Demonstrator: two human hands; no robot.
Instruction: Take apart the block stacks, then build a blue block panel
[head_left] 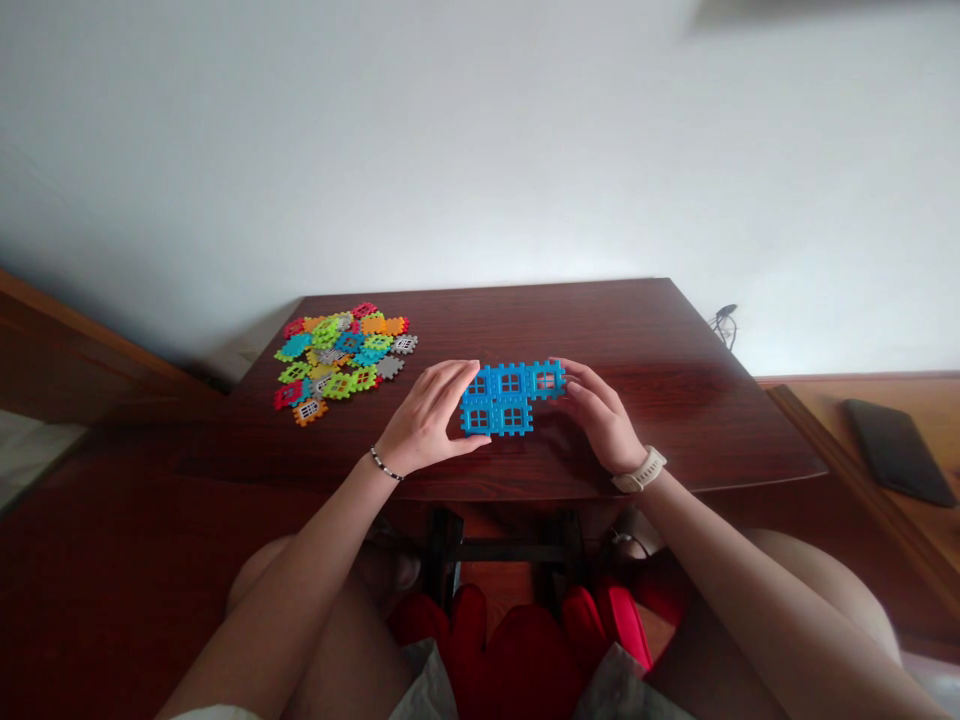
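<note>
The joined blue tiles point(502, 398), five in an uneven two-row slab, lay flat on the table point(600, 320) directly between the hands. The left hand point(424, 415) was cupped against the slab's left edge, its fingers point(457, 372) touching the upper corner and its thumb point(472, 443) just below the lower row. The right hand point(596, 415) closed in from the other side, with its fingertips point(566, 380) on the end of the upper row. The slab was thus clasped between both hands. A loose pile of colored tiles point(337, 360) lay on the table beyond and to the left of the left hand, well apart from the right hand.
</note>
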